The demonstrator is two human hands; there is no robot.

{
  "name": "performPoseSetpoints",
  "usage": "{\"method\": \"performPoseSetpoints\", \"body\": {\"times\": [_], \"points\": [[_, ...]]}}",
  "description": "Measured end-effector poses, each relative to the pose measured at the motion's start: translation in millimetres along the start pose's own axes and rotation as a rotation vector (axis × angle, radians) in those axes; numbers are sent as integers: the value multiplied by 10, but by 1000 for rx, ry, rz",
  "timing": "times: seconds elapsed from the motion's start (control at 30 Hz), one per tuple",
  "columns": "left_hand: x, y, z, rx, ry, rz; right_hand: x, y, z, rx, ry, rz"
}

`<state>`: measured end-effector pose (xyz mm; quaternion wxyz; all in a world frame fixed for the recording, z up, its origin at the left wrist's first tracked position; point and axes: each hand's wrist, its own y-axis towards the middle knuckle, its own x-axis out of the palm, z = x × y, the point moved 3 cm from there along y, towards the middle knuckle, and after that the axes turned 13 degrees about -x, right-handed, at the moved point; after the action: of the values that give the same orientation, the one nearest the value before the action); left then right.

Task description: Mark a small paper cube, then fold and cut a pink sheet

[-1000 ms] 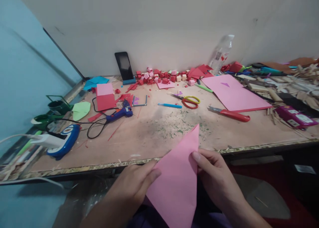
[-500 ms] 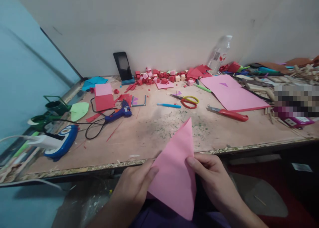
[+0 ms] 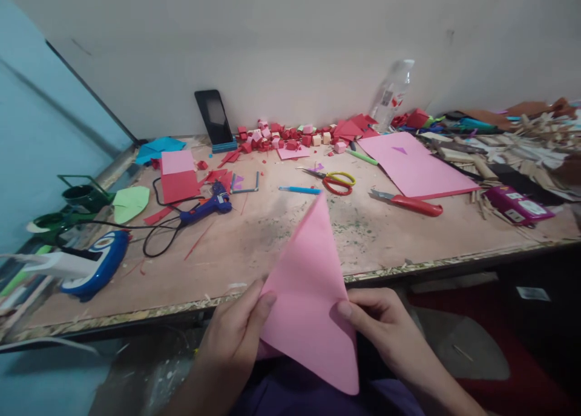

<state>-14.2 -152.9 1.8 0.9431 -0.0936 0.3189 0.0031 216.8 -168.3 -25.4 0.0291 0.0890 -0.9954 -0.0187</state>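
Between my hands, above my lap at the table's front edge, is a folded sheet of pink paper (image 3: 306,283) with its pointed tip toward the table. My left hand (image 3: 238,331) pinches the left edge, thumb on top and the fingers mostly behind the paper. On the opposite edge my right hand (image 3: 381,319) grips with thumb and bent fingers. The paper bows slightly, and a further layer peeks out at its lower left. Beyond the tip lie a blue pen-like tool (image 3: 299,190) and scissors (image 3: 333,181) with yellow and red handles.
A red-handled knife (image 3: 406,203) and pink sheets (image 3: 415,161) lie to the right. Leftward are a blue glue gun (image 3: 206,209) with its cord and a blue power strip (image 3: 102,264). Small paper cubes (image 3: 290,137), a phone (image 3: 213,116) and a plastic bottle (image 3: 393,95) line the wall.
The pink paper has tilted, its tip swinging left and its broad face turning more toward me. Both hands keep hold of its edges. The whole view has shifted slightly.
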Motion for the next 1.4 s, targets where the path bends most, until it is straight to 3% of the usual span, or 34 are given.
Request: {"method": "performPoseSetpoints", "body": {"times": [0.1, 0.27, 0.37, 0.5, 0.63, 0.8, 1.13, 1.27, 1.4], "points": [[-66, 33, 38, -24, -114, 36, -32, -40, 53, 20, 16, -28], [-193, 105, 56, -75, -241, 138, -151, -45, 101, -9, -39, 100], [-180, 117, 56, -93, -289, 108, -146, -29, 90, -12, 17, 83], [-130, 111, 54, -70, -263, 72, -73, -28, 25, -50, -8, 3], [-139, 124, 21, -41, -196, 83, -33, -27, -11, -43, -139, 27], [-158, 119, -18, -62, -253, 109, -11, -27, 13, -28, -74, -7], [-116, 84, -60, -141, -389, 188, -176, -113, 31, -13, -149, -61], [-136, 74, -85, -128, -318, 209, -260, -165, 57, -58, -335, -56], [-170, 64, -154, -133, -254, 241, -278, -193, 126, -33, -298, -82]]}}
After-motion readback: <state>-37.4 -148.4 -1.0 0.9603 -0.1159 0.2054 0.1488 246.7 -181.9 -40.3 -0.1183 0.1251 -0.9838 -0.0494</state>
